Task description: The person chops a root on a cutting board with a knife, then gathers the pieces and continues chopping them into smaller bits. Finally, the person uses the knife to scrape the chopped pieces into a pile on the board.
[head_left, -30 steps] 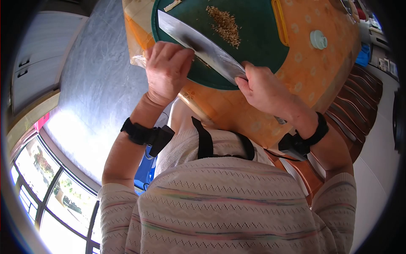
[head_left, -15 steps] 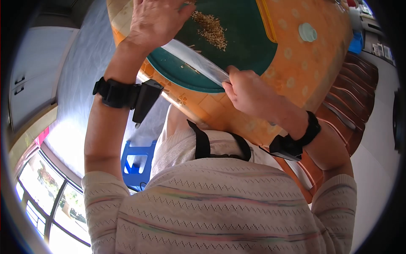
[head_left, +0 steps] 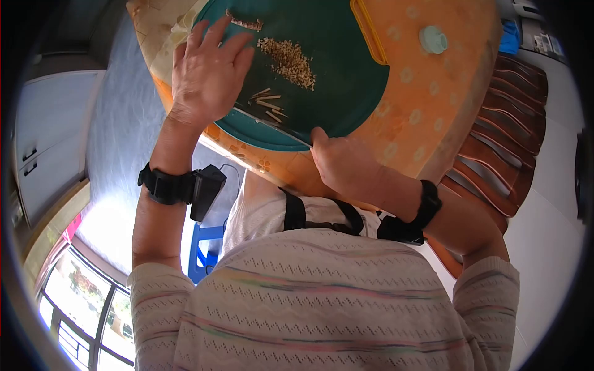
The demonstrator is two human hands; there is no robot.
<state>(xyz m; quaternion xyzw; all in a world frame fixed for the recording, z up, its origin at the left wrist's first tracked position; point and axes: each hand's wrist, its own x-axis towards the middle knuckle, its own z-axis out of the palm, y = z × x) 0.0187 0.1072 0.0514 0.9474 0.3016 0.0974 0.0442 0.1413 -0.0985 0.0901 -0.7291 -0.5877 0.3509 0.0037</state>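
Note:
My right hand (head_left: 343, 161) is closed around the handle of a kitchen knife (head_left: 275, 128), whose blade shows nearly edge-on along the near side of a round green cutting board (head_left: 346, 102). My left hand (head_left: 210, 77) is over the board's left part, fingers spread, near the far end of the blade. Between the hands lie several thin pale sticks (head_left: 271, 106) on the board. Beyond them is a heap of finely chopped tan bits (head_left: 289, 63). A brownish strip-like piece (head_left: 244, 23) rests just past my left fingertips.
The board has a yellow handle (head_left: 370, 37) on its right. On the orange patterned tablecloth (head_left: 405, 93) stands a pale green cap-like object (head_left: 433, 39). A brown slatted wooden seat (head_left: 495, 142) is at the right, a blue stool (head_left: 207, 247) below the table at left.
The blade has turned from showing its broad side to nearly edge-on. My left hand has spread its fingers, uncovering the sticks and the brownish piece. The view has shifted somewhat.

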